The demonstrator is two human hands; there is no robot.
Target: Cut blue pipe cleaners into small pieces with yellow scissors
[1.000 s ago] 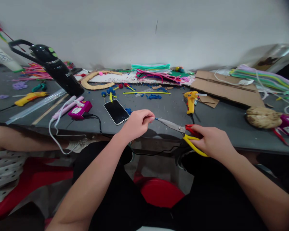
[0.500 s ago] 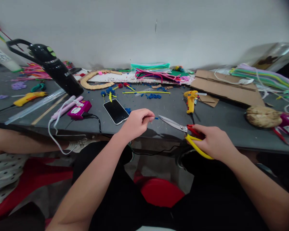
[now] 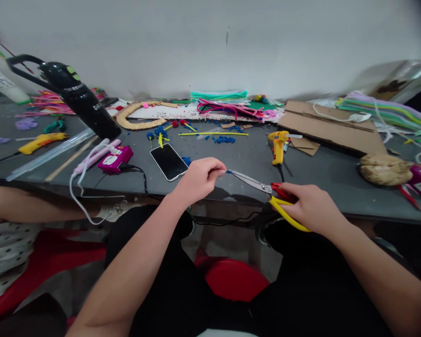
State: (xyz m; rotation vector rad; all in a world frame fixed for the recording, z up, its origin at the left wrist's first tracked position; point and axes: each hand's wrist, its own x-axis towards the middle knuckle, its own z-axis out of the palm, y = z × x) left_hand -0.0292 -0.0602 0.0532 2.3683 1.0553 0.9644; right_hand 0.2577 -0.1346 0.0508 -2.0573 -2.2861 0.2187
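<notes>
My left hand [image 3: 199, 180] is pinched shut on a short blue piece [image 3: 225, 172] at the front edge of the grey table [image 3: 323, 173]. My right hand [image 3: 310, 207] grips the yellow and red handles of a pair of scissors [image 3: 266, 191]. The metal blades point left, and their tips meet the blue piece just past my left fingertips. A black phone [image 3: 169, 162] lies face up just left of my left hand.
A yellow glue gun [image 3: 278, 146] stands behind the scissors. Cardboard sheets [image 3: 331, 128] lie back right, pipe cleaners [image 3: 228, 108] and blue scraps [image 3: 225, 140] at the back. A black tool [image 3: 79, 99] and a pink gadget [image 3: 115, 160] sit left. Another person's arm [image 3: 28, 206] reaches in at the left.
The scissor tips drew back to the right from the blue piece half a second ago, then moved left again to reach it. My left hand stayed put.
</notes>
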